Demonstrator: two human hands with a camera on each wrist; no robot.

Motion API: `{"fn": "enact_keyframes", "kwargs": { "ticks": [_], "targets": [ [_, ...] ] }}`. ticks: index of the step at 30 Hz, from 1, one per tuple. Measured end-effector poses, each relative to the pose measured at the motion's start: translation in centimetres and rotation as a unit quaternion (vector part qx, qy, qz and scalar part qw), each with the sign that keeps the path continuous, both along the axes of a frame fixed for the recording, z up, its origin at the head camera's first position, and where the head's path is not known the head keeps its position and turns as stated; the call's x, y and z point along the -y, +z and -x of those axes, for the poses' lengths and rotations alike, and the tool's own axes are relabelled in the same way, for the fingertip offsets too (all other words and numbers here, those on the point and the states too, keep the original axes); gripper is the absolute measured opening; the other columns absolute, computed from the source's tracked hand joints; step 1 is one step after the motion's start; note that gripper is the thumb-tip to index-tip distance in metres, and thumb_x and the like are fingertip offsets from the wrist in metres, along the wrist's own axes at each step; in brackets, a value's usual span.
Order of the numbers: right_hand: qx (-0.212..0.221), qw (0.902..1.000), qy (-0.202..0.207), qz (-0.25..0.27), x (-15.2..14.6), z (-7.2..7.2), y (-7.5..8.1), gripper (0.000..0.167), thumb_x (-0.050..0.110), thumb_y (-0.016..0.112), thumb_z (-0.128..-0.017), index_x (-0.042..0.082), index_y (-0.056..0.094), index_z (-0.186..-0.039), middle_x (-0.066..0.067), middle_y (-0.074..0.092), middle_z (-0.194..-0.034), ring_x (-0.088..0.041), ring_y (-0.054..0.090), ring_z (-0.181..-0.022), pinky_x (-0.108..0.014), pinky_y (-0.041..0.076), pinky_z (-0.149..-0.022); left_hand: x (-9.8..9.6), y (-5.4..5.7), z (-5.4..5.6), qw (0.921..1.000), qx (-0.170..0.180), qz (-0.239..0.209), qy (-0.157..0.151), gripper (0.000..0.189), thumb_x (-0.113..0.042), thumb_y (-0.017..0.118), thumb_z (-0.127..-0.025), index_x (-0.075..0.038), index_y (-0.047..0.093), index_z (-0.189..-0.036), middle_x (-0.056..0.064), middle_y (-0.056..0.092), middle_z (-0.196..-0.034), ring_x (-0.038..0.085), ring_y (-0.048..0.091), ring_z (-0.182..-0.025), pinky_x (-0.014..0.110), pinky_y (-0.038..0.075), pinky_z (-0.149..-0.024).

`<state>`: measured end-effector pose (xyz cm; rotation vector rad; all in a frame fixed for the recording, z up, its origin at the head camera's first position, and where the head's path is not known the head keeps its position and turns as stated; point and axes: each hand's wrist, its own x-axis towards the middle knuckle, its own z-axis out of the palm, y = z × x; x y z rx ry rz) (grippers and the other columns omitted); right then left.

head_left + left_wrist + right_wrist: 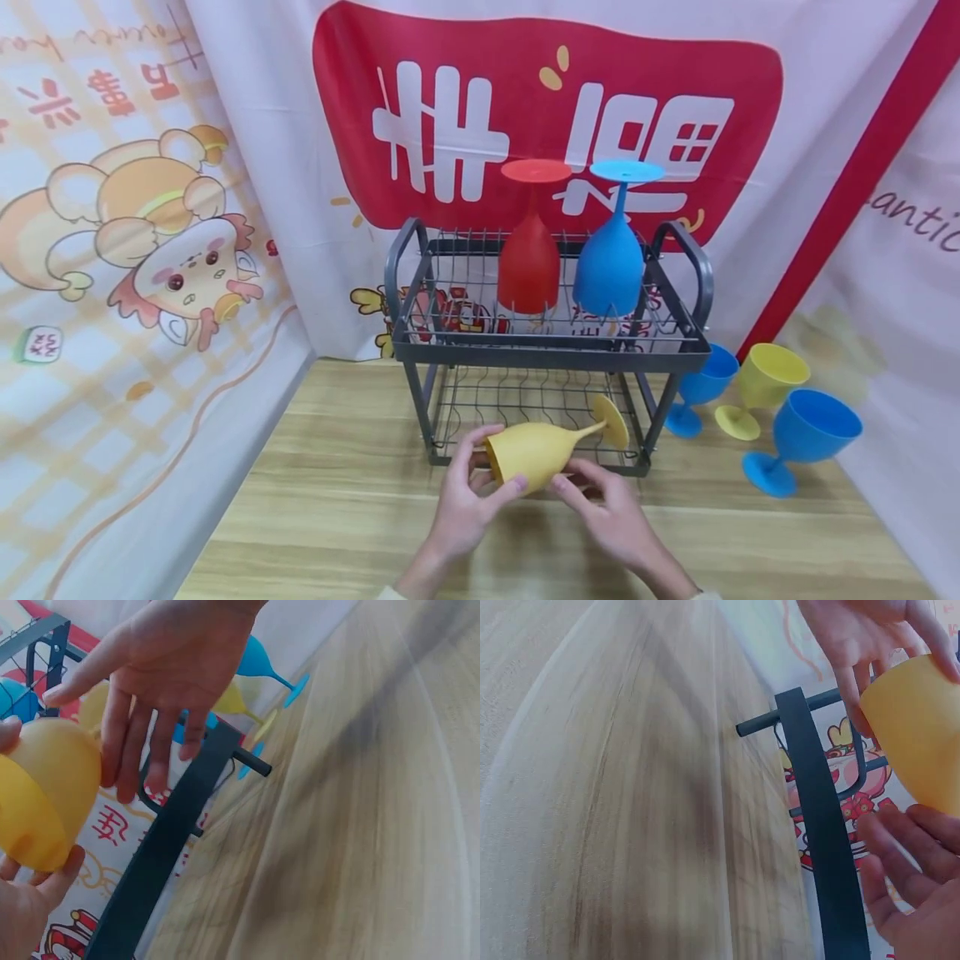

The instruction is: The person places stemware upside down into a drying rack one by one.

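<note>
A yellow plastic goblet (529, 454) lies tilted sideways in front of the rack's lower tier, its mouth to the left and its foot to the right. My left hand (467, 507) grips the bowl near the rim, thumb on the near side and fingers on the far side. Close to the stem end of the bowl is my right hand (611, 512), its fingers spread and fairly straight; in the left wrist view this right hand (176, 671) reaches down beside the goblet (64, 761). Whether its fingertips touch the bowl, I cannot tell.
A two-tier black dish rack (551, 358) stands on the wooden table (315, 517). Upside down on its upper tier are a red goblet (529, 267) and a blue goblet (611, 262). Two blue goblets (813, 427) and another yellow goblet (768, 379) stand upright at the right.
</note>
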<state>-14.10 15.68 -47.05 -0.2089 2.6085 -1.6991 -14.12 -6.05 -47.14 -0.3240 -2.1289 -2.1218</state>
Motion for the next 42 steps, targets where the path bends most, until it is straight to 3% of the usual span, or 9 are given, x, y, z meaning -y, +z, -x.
{"fn": "enact_keyframes", "kwargs": {
  "ticks": [5,9,12,20,27,34,37,40,42],
  "targets": [
    [-0.009,0.9998,-0.008,0.016,-0.4,-0.1,-0.2,0.032,0.032,0.079,-0.095,0.016,0.073,-0.123,0.002,0.077,-0.108,-0.008,0.071,-0.097,-0.022,0.057,-0.09,-0.1,-0.7,0.0,0.9992,-0.005,0.031,-0.025,0.081,-0.011,0.094,-0.074,-0.017,0.057,-0.145,0.008,0.056,-0.142,0.02,0.064,-0.114,0.032,0.06,-0.101],
    [-0.022,0.9996,-0.008,0.017,-0.3,-0.1,-0.1,0.041,0.032,0.083,-0.091,0.018,0.072,-0.127,0.003,0.077,-0.108,-0.009,0.07,-0.099,-0.025,0.058,-0.09,0.0,-1.2,0.1,0.9962,0.015,0.082,-0.026,0.089,-0.02,0.098,-0.07,-0.029,0.056,-0.147,0.004,0.06,-0.142,0.019,0.062,-0.12,0.03,0.055,-0.102],
    [-0.041,0.9988,-0.006,0.024,-0.1,0.0,0.1,0.048,0.029,0.086,-0.088,0.016,0.071,-0.131,0.001,0.077,-0.114,-0.011,0.07,-0.102,-0.029,0.059,-0.09,-0.2,-1.7,0.2,0.9937,0.026,0.105,-0.029,0.095,-0.023,0.099,-0.068,-0.032,0.052,-0.15,0.004,0.062,-0.142,0.021,0.061,-0.123,0.032,0.052,-0.102],
    [-0.078,0.9966,0.012,0.022,0.9,-0.2,0.0,0.067,0.03,0.093,-0.081,0.024,0.063,-0.141,0.001,0.068,-0.136,-0.014,0.067,-0.113,-0.033,0.059,-0.091,-1.0,-2.2,0.2,0.9914,0.012,0.128,-0.026,0.102,-0.026,0.101,-0.065,-0.024,0.049,-0.153,0.005,0.061,-0.147,0.026,0.063,-0.127,0.034,0.053,-0.102],
    [-0.078,0.9968,0.015,-0.002,1.2,-0.3,0.0,0.077,0.035,0.096,-0.076,0.026,0.061,-0.144,0.008,0.069,-0.132,-0.013,0.066,-0.113,-0.035,0.059,-0.093,-1.2,-2.5,0.3,0.9895,-0.004,0.143,-0.023,0.101,-0.029,0.101,-0.065,-0.023,0.048,-0.152,0.0,0.058,-0.146,0.024,0.061,-0.129,0.047,0.048,-0.11],
    [-0.071,0.9972,0.014,-0.016,1.3,-0.2,-0.3,0.082,0.041,0.095,-0.076,0.023,0.058,-0.147,0.007,0.073,-0.119,-0.01,0.066,-0.108,-0.034,0.058,-0.096,-1.2,-2.4,0.4,0.9859,-0.015,0.158,-0.052,0.104,-0.025,0.099,-0.067,-0.031,0.045,-0.156,-0.005,0.058,-0.147,0.021,0.06,-0.129,0.046,0.043,-0.113],
    [-0.061,0.998,-0.003,-0.014,1.4,-0.3,-0.5,0.084,0.042,0.096,-0.075,0.021,0.058,-0.147,0.004,0.073,-0.122,-0.012,0.067,-0.11,-0.033,0.057,-0.097,-0.7,-2.2,0.4,0.9861,-0.006,0.147,-0.078,0.104,-0.027,0.097,-0.071,-0.034,0.042,-0.159,-0.006,0.056,-0.152,0.023,0.057,-0.135,0.055,0.04,-0.117],
    [-0.06,0.9979,-0.02,-0.013,1.2,-0.3,-0.5,0.086,0.041,0.097,-0.074,0.02,0.058,-0.147,0.0,0.073,-0.128,-0.015,0.068,-0.112,-0.038,0.058,-0.099,0.6,-1.2,0.5,0.9848,-0.027,0.13,-0.113,0.101,-0.025,0.091,-0.079,-0.031,0.036,-0.163,-0.004,0.047,-0.163,0.027,0.046,-0.149,0.071,0.03,-0.123],
    [-0.066,0.9972,-0.03,-0.017,0.8,-0.3,-0.6,0.086,0.041,0.097,-0.073,0.019,0.058,-0.147,-0.003,0.072,-0.132,-0.018,0.069,-0.114,-0.043,0.059,-0.099,1.8,0.1,0.8,0.9851,-0.067,0.115,-0.109,0.092,-0.02,0.084,-0.085,-0.025,0.035,-0.164,-0.003,0.044,-0.166,0.028,0.041,-0.153,0.073,0.026,-0.125]
  ]
}}
